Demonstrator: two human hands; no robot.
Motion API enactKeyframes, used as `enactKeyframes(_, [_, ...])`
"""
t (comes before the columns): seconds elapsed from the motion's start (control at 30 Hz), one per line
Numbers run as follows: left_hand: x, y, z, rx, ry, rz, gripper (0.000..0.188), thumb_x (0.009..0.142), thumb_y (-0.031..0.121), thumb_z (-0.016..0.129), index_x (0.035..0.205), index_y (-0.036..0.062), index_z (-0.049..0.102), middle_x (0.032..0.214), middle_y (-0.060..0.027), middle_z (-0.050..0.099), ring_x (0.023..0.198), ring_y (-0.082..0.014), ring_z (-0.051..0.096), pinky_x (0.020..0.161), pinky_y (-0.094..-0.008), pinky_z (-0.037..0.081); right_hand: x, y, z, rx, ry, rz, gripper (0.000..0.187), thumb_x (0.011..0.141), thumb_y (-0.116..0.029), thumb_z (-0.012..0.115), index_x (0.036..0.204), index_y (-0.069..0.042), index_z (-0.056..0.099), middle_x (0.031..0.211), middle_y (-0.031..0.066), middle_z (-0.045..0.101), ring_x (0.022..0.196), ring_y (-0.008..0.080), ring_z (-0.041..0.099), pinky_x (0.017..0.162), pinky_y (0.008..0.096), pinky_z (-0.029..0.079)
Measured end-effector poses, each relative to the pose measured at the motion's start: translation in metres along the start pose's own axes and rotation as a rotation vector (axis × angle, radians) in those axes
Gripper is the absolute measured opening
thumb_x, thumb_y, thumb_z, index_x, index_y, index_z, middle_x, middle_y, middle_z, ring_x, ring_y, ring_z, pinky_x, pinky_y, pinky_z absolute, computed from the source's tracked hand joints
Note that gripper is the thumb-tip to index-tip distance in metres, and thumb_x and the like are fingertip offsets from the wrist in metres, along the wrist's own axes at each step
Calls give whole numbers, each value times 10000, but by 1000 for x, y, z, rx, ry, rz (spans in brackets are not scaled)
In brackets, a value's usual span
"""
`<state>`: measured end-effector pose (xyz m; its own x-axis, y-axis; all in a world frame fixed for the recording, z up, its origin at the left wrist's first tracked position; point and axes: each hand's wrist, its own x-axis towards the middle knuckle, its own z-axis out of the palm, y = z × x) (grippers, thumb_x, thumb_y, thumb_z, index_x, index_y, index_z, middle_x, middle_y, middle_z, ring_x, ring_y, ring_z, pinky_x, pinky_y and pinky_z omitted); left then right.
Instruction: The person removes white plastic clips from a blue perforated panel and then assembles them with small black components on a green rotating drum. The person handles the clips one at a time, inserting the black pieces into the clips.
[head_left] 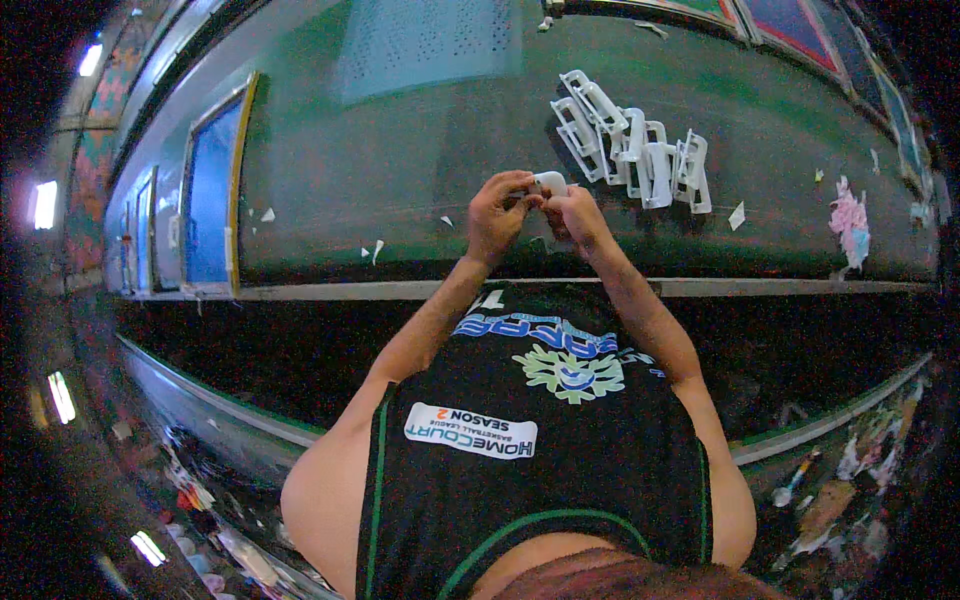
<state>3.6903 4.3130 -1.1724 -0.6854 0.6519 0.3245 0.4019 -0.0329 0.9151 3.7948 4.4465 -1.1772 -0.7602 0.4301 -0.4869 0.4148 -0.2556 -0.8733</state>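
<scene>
Head camera: I have a small white plastic piece (551, 183) up between the person's two hands, over the table's near part and just beyond its edge strip, its rounded corner showing between the fingers. The left hand (497, 212) has thumb and fingers curled in, closed on the piece's left end as far as I can see; the right hand (582, 218) pinches it from the other side, its fingers bent in and partly hidden, so I can't tell how far each one is closed. Just beyond the right hand, I see a loose cluster of white plastic frames (656, 178), overlapping and lying at different angles on the green table (340, 200). Right of the cluster is a pale pointed scrap (737, 216), and farther right a crumpled pink and pale-blue scrap (850, 220). Over on the left I make out a blue panel (212, 190) with a yellowish border. At the far side is a pale blue dotted patch (430, 50); I can't tell whether it's a sheet or a reflection. Nearest my lens, the person's dark sleeveless jersey (500, 490) with green trim fills the lower middle.
</scene>
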Motion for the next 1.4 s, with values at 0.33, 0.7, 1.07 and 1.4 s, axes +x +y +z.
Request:
enactKeyframes(0.33, [-5, -23, 16, -17, -133, 34, 271, 862, -50, 724, 1109, 1, 624, 1169, -139, 655, 976, -208, 699, 842, -304, 593, -8, 17, -8, 50, 58, 87, 255, 810, -213, 658, 953, -9, 712, 727, 17, 662, 600, 151, 578, 558, 326, 435])
enactKeyframes(0.7, [-17, -74, 23, -1302, 30, -946, 436, 1093, 403, 349, 1232, 39, 544, 1227, -156, 626, 1073, -278, 627, 937, -367, 527, 1, 2, 16, -933, 127, -372, 259, 868, -201, 627, 1037, -6, 655, 854, 224, 703, 810, 406, 691, 691, 480, 540])
enactKeyframes(1.07, [8, -113, 6, 76, -36, -241, 240, 936, 16, 555, 1164, 11, 627, 1149, -154, 628, 1106, -284, 614, 948, -395, 509, 33, 4, -14, -448, 273, -326, 318, 952, -317, 651, 1094, -34, 640, 825, 109, 677, 647, 235, 660, 577, 344, 513])
enactKeyframes(1.4, [21, -117, -15, 469, -292, 333, 357, 847, 20, 648, 1200, 73, 644, 1256, -154, 601, 1201, -380, 539, 1030, -439, 462, 33, 17, -5, 331, 253, -76, 236, 992, -326, 630, 957, -93, 618, 685, -27, 543, 527, 79, 498, 463, 256, 397])
